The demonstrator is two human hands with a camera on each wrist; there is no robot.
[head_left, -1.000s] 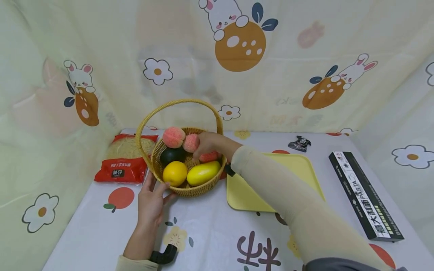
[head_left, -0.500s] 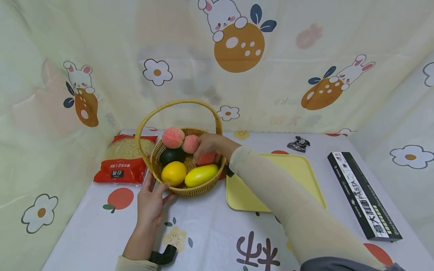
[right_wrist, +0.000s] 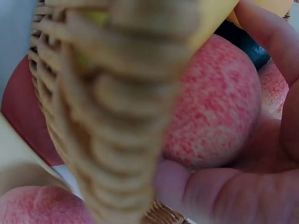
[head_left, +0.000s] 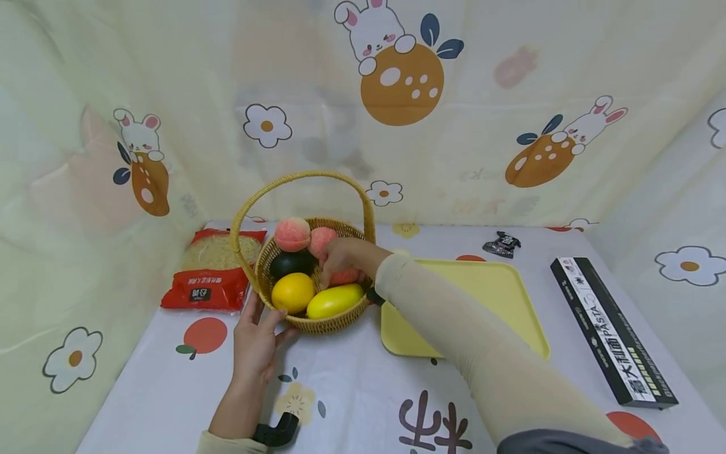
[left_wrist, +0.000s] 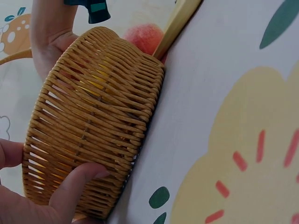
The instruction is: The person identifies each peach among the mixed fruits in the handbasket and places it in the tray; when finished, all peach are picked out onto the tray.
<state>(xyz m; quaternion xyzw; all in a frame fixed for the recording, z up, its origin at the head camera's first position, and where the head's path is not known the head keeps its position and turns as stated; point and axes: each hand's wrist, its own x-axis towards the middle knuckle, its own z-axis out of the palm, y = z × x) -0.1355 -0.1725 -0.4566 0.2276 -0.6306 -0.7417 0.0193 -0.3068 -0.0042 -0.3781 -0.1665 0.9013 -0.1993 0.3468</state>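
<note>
A wicker basket [head_left: 326, 325] with a tall arched handle stands left of centre. My left hand [head_left: 255, 347] holds its near left side, thumb pressed on the woven wall in the left wrist view. My right hand [head_left: 348, 255] reaches inside and grips a pink peach [right_wrist: 212, 102], with fingers and thumb curled round it. Two more peaches, one of them this pink peach [head_left: 292, 234], lie at the back. A dark green fruit [head_left: 292, 265], an orange-yellow round fruit [head_left: 293, 292] and a long yellow fruit [head_left: 334, 301] fill the front.
Right of the basket lies a yellow tray [head_left: 510, 296], partly covered by the right forearm. Another peach [left_wrist: 145, 37] shows by its edge. A red-ended bag [head_left: 207, 290] stands left, a black pasta box [head_left: 612, 331] right, and a small black packet [head_left: 501, 244] at the back.
My right hand has sunk slightly lower and left in the basket, the peach under it shifting toward me. The left hand keeps its hold, and the head view has tilted slightly.
</note>
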